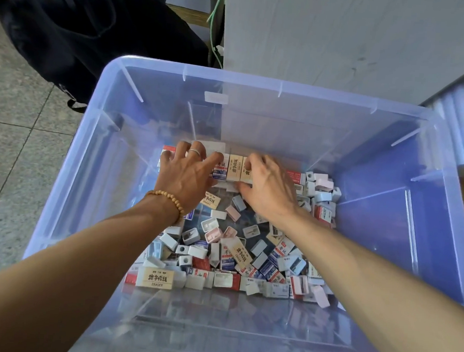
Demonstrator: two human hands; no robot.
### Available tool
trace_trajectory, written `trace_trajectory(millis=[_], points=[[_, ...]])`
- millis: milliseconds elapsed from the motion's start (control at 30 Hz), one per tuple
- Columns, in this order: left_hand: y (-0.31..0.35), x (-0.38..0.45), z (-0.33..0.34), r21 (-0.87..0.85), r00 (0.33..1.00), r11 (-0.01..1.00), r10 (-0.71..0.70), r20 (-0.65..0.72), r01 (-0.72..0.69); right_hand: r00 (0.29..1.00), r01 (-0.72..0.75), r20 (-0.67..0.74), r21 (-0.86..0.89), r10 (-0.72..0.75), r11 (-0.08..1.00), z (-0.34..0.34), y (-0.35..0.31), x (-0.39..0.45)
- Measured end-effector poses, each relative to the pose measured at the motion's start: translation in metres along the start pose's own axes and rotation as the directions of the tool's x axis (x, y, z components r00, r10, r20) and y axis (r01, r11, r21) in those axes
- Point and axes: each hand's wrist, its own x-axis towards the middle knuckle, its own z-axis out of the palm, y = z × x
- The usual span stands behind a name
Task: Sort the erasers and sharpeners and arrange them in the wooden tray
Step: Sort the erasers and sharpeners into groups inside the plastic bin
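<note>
Access was left only from above, through the open top of the clear plastic bin (111,144), its tall walls closing every side. The bin's floor was crowded by loose erasers and sharpeners (228,247); a bare strip (228,314) remained along the near wall. The far row of erasers (234,167) was flanked by both hands.

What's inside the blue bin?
Blue bin holds loose erasers and sharpeners; hands press a standing eraser row. The bottom is mostly covered; no wooden tray shows.
</note>
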Motion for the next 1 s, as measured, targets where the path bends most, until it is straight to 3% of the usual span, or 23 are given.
trace_trajectory(millis=[133, 233, 267, 333, 400, 533, 700, 867, 1000], points=[[0.01, -0.006, -0.015, -0.017, 0.999, 1.0, -0.017, 0.036, 0.018, 1.0, 0.011, -0.009, -0.031, -0.012, 0.999, -0.016, 0.004, -0.016], [0.028, -0.024, -0.023, -0.168, 0.989, 0.977, 0.144, 0.047, -0.134, 0.981, 0.018, 0.193, -0.041, -0.01, 0.999, -0.027, 0.011, -0.04], [0.033, -0.031, -0.023, -0.24, 0.963, 0.95, 0.236, 0.127, -0.201, 0.946, 0.022, 0.325, -0.059, -0.002, 0.998, -0.028, 0.013, -0.047], [0.041, -0.042, -0.02, -0.315, 0.851, 0.898, 0.407, 0.332, -0.306, 0.836, 0.068, 0.548, -0.114, 0.006, 0.991, -0.031, 0.014, -0.06], [0.045, -0.048, -0.011, -0.254, 0.758, 0.892, 0.451, 0.472, -0.373, 0.748, 0.141, 0.664, -0.156, -0.002, 0.978, -0.031, 0.014, -0.071], [0.054, -0.051, 0.003, -0.105, 0.751, 0.882, 0.448, 0.486, -0.458, 0.691, 0.163, 0.722, -0.192, 0.027, 0.968, -0.03, 0.015, -0.082], [0.057, -0.051, 0.001, -0.284, 0.762, 0.877, 0.478, 0.436, -0.388, 0.717, 0.19, 0.693, -0.297, 0.075, 0.936, -0.031, 0.019, -0.082], [0.048, -0.049, -0.005, -0.397, 0.791, 0.895, 0.388, 0.472, -0.202, 0.627, 0.324, 0.77, -0.393, 0.116, 0.86, -0.017, 0.023, -0.086], [0.038, -0.045, -0.021, -0.46, 0.808, 0.878, 0.362, 0.464, -0.129, 0.608, 0.329, 0.784, -0.395, 0.128, 0.858, -0.014, 0.025, -0.087]])
